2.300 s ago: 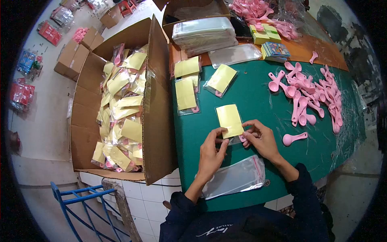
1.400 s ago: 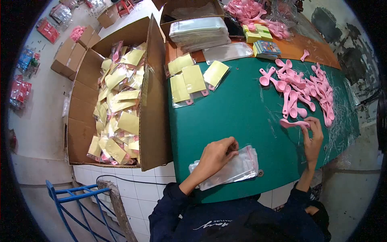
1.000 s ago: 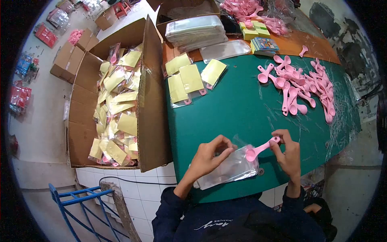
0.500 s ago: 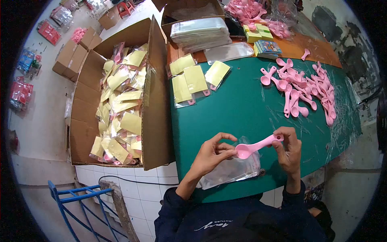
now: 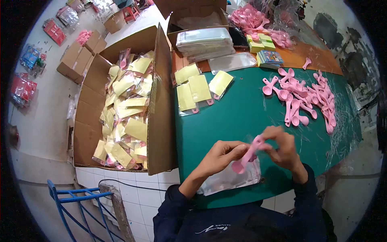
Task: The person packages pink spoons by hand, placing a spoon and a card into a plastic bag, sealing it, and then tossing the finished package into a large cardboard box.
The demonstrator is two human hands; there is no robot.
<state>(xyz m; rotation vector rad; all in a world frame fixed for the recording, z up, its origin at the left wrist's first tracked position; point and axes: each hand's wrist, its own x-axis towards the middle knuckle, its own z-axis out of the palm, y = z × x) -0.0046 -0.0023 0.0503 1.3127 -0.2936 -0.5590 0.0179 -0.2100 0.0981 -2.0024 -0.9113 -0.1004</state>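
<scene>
A pink spoon (image 5: 246, 158), slightly blurred, hangs bowl-down above clear plastic bags (image 5: 231, 179) at the table's near edge. My right hand (image 5: 281, 147) pinches the spoon's handle end. Close to the spoon's left side, my left hand (image 5: 226, 156) has its thumb and fingers pressed together; something small and pinkish shows at its fingertips, too blurred to make out. Several loose pink spoons (image 5: 296, 97) lie heaped at the right of the green table (image 5: 221, 125). Bagged spoons with yellow cards (image 5: 199, 88) rest near the table's left side.
A tall cardboard box (image 5: 163, 109) full of bagged, carded spoons stands left of the table. Stacked clear bags (image 5: 204, 40), small card stacks (image 5: 269, 58) and more pink spoons (image 5: 248, 18) occupy the back. A blue metal frame (image 5: 76, 194) is at lower left.
The spoon has swung from nearly level to steeply tilted, bowl down. My right hand has moved left, towards my left hand, whose fingers have closed. The whole view has shifted slightly.
</scene>
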